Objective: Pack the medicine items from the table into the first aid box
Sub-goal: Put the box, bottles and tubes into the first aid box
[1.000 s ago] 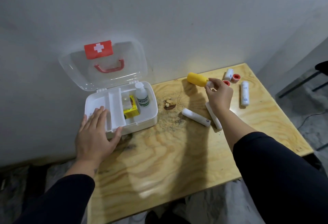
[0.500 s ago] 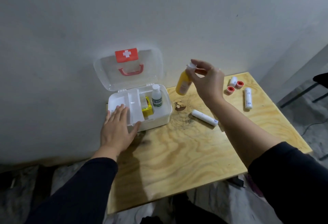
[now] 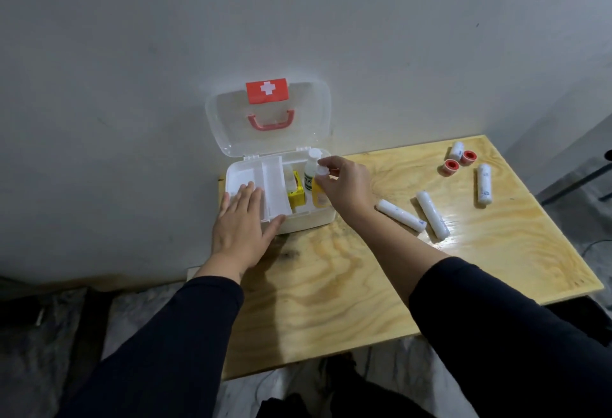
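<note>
The white first aid box (image 3: 308,220) stands open at the table's back left, its clear lid (image 3: 228,119) leaning on the wall. Inside it are a yellow carton (image 3: 295,196) and a white bottle with a green label (image 3: 310,170). My right hand (image 3: 346,185) holds the yellow bottle (image 3: 319,196) by its white cap, upright inside the box's right compartment. My left hand (image 3: 243,227) lies flat on the box's left front corner, over the white tray insert (image 3: 275,182). Three white bandage rolls (image 3: 400,215) (image 3: 432,214) (image 3: 484,184) lie on the table to the right.
Further back right on the wooden table (image 3: 364,278) are a fourth small white roll (image 3: 456,151) and two red tape rolls (image 3: 451,166) (image 3: 469,157). A grey wall runs right behind the box. The table's front and right edges drop to the floor.
My right hand lifted the yellow bottle from the table, carried it left and lowered it into the box's right compartment. My left hand stayed on the box.
</note>
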`<state>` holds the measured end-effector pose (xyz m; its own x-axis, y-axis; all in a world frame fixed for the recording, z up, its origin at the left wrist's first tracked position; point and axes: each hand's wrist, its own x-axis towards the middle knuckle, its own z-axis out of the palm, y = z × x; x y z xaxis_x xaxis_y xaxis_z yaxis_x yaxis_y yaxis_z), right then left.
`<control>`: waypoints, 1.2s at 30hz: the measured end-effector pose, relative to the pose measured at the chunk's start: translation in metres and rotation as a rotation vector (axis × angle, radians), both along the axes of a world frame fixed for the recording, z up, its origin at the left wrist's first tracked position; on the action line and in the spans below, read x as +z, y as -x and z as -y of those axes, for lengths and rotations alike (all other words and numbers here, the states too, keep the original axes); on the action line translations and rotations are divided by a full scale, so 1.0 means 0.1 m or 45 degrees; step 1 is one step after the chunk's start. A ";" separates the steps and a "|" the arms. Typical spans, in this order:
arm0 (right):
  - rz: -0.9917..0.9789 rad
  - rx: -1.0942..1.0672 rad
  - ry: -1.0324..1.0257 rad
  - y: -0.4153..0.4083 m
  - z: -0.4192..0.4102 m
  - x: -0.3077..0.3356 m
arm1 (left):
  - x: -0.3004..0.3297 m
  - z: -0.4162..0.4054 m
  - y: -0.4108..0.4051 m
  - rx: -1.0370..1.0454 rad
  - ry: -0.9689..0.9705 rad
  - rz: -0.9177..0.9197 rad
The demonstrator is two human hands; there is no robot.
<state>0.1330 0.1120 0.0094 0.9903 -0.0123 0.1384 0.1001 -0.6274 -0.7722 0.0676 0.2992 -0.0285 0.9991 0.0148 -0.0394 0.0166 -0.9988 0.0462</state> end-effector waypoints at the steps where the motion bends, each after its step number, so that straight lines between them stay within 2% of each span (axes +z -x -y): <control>1: 0.009 0.003 0.034 0.00 -0.01 -0.03 | 0.00 0.00 0.00 -0.003 0.000 0.000; 7: 0.007 0.024 0.033 0.00 0.02 -0.06 | -0.01 -0.01 0.02 -0.005 0.000 0.010; 10: 0.044 -0.090 -0.074 0.00 0.14 0.03 | -0.02 -0.01 0.02 -0.013 0.012 0.021; 12: 0.064 -0.151 -0.048 0.01 0.31 0.00 | -0.03 -0.01 0.02 -0.016 0.022 0.030; 18: -0.319 -0.181 0.638 0.17 0.99 -0.45 | -0.04 -0.03 0.02 -0.019 0.013 0.045; 21: -0.305 -0.178 0.876 0.28 1.14 -0.60 | -0.05 -0.02 0.01 -0.019 0.006 0.044; 23: -0.265 -0.214 0.855 0.32 1.19 -0.68 | -0.05 -0.03 0.00 -0.015 0.007 0.044; 28: -0.090 -0.402 0.543 0.26 1.30 -0.56 | -0.05 -0.02 0.01 -0.013 0.004 0.042; 31: -0.177 -0.544 0.418 0.17 1.48 -0.42 | -0.05 -0.02 0.01 -0.015 0.007 0.045; 36: -0.401 -0.606 0.430 0.18 1.61 -0.52 | -0.05 -0.02 0.01 -0.018 0.014 0.060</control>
<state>0.1146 -0.0495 -0.0426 0.8812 -0.4653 -0.0840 -0.4464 -0.7602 -0.4720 0.0666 0.3010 -0.0338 1.0000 0.0004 0.0079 -0.0001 -0.9983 0.0576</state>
